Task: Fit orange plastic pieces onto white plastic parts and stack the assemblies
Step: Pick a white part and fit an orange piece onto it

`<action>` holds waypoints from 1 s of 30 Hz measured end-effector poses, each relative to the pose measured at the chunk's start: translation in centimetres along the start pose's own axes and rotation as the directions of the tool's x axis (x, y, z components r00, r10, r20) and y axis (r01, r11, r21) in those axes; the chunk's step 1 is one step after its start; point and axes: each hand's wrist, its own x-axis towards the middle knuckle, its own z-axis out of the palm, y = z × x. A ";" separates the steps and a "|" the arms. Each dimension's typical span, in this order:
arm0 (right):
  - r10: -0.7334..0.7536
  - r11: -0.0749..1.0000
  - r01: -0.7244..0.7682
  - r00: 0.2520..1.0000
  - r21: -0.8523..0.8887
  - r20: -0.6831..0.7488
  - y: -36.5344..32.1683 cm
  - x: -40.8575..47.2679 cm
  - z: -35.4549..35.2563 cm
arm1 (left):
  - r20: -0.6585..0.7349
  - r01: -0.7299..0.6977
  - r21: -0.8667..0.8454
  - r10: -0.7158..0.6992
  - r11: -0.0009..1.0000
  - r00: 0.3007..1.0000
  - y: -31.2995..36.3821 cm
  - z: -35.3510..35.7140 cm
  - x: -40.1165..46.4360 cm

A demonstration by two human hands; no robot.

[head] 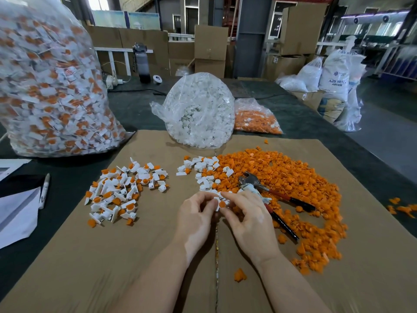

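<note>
Orange piece [222, 204] in white part [217, 201], pinched between both hands [222, 205] over bare cardboard [112, 267].

Looks like a factory floor or warehouse, hand-assembly station. Big clear bags [52, 82] stuffed with plastic parts sit on the table's far edge, cardboard boxes [211, 50] are stacked behind, and resin sacks [336, 75] marked ABS stand off its right corner. Steel columns [252, 37], concrete floor and high windows finish the picture.

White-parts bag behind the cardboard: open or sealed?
Open. The clear bag of white parts lies tipped toward the camera, its mouth spread wide, parts exposed.
</note>
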 end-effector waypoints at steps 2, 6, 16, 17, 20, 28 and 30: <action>-0.005 1.000 0.005 1.000 -0.005 -0.006 0.0 0.0 0.0 | 0.006 -0.013 0.020 0.013 1.000 1.000 -0.1 0.0 0.0; 0.001 1.000 -0.001 1.000 -0.012 -0.004 -0.1 0.0 -0.1 | 0.009 -0.003 0.017 0.003 1.000 1.000 -0.2 -0.1 0.0; 0.007 1.000 -0.008 0.999 0.026 0.034 -0.2 0.2 -0.2 | -0.003 -0.012 0.033 0.012 0.999 1.000 -0.3 -0.1 0.1; 0.006 1.000 -0.007 0.999 0.024 0.034 -0.2 0.2 -0.2 | -0.001 -0.017 0.035 0.017 0.999 1.000 -0.3 -0.1 0.1; 0.003 1.000 -0.004 1.000 0.028 0.029 -0.2 0.2 -0.2 | -0.001 -0.036 0.030 0.036 0.999 0.999 -0.2 -0.1 0.0; 0.023 0.999 -0.024 0.999 -0.030 -0.034 0.2 0.1 -0.5 | 0.007 -0.012 -0.061 0.013 0.998 1.000 0.2 -0.3 0.0; 0.124 0.982 -0.138 0.987 -0.132 -0.104 0.5 0.3 -1.1 | 0.008 0.017 -0.120 -0.017 0.993 1.000 0.3 -0.3 0.0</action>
